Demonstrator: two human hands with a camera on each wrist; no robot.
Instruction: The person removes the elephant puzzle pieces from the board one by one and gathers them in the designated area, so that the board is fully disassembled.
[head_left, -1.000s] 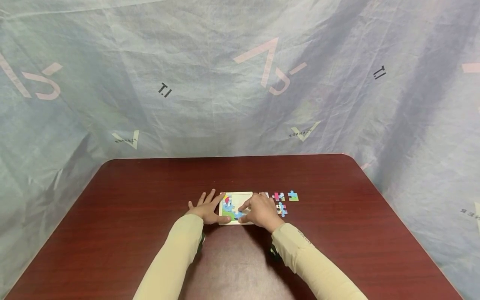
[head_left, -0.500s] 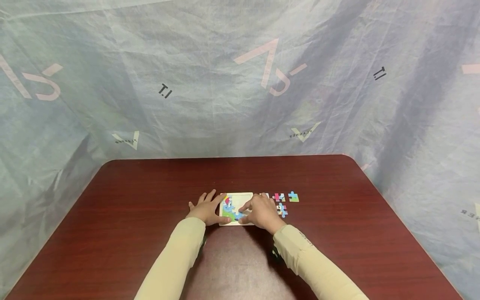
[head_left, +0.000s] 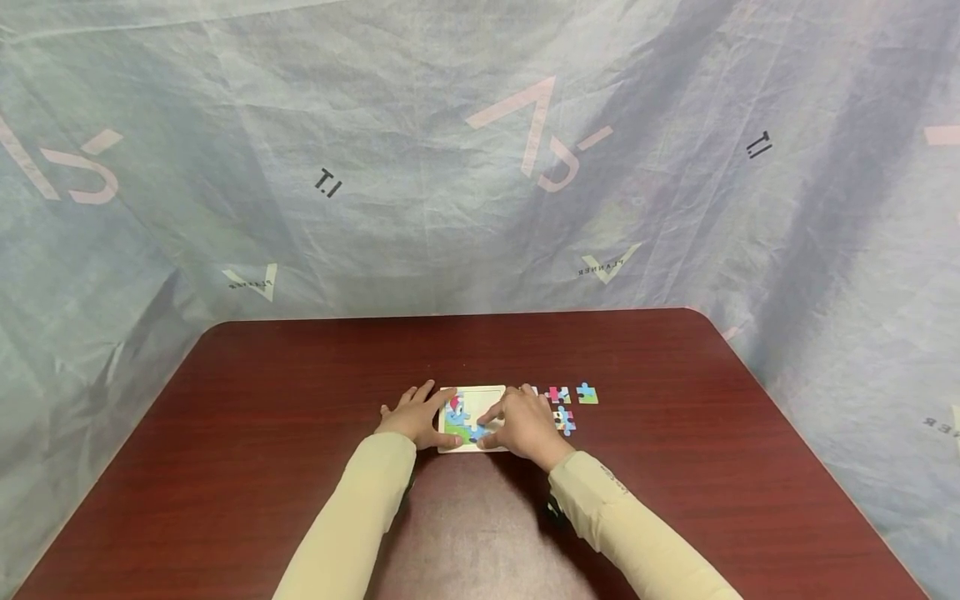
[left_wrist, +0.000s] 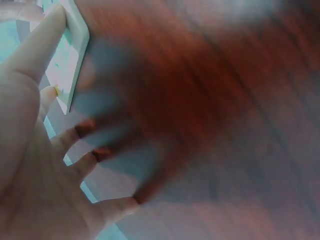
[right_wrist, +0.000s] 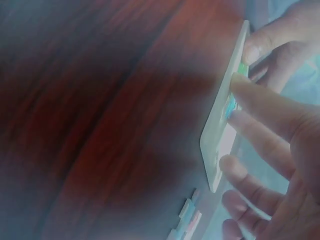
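Observation:
A shallow pale puzzle tray [head_left: 487, 398] lies on the table, its left side filled with picture pieces [head_left: 454, 412] in blue, red and green. My left hand [head_left: 411, 420] rests at the tray's left side with fingers spread; its thumb lies on the near left corner and the index fingertip on the left rim. My right hand [head_left: 527, 423] pinches a blue puzzle piece [head_left: 476, 432] low in the tray between thumb and index finger. In the right wrist view, the thumb sits at the tray's near edge [right_wrist: 212, 132] and the index fingertip on the blue part. The right hand hides the tray's right side.
Several loose puzzle pieces lie right of the tray: a pink and white one [head_left: 557, 395], a blue and green one [head_left: 587, 393], and a multicoloured one [head_left: 564, 420]. Another, partly hidden, is behind the right hand. A grey printed cloth [head_left: 427, 167] hangs beyond the dark red table [head_left: 300, 375].
Both hands keep nearly the same place at the tray. The left hand's fingers have shifted very slightly to the right; the loose pieces have not moved.

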